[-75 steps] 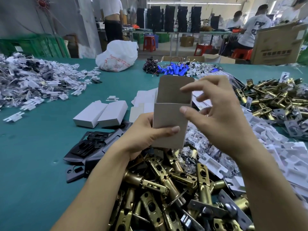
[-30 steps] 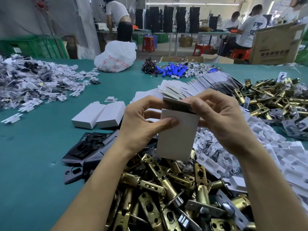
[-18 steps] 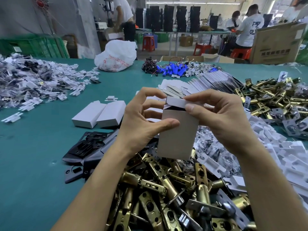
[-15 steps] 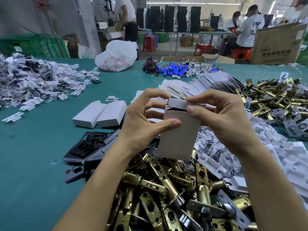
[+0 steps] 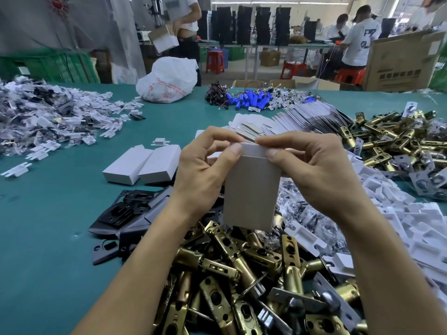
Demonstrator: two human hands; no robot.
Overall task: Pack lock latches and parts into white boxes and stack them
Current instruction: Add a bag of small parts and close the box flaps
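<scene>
The white box is held upright between both hands in the middle of the view, above the near pile of brass latches. Its top flap is down, so whatever is inside is hidden. The left hand pinches the top left corner between thumb and forefinger, and its other fingers curl behind the box, partly out of sight. The right hand pinches the top right corner the same way, with its remaining fingers hidden behind the card. The box's bottom edge comes close to the latches, but I cannot tell whether it touches them. That pile runs off the bottom edge of the view.

Just left of the box, black metal plates lie partly under the left wrist. Beyond them, two closed boxes lie side by side on the green table. To the right of the held box are small clear bags, their contents too small to make out. Next to those, white plastic trays are cut off by the right edge.

Behind the hands, a fanned row of flat box blanks is partly covered by the fingers. A second heap of latches lies at the far right. At the far left there is a tangled heap of bagged bits. Farther back sit blue cylinders and a white plastic bag with red print that is unreadable.
</scene>
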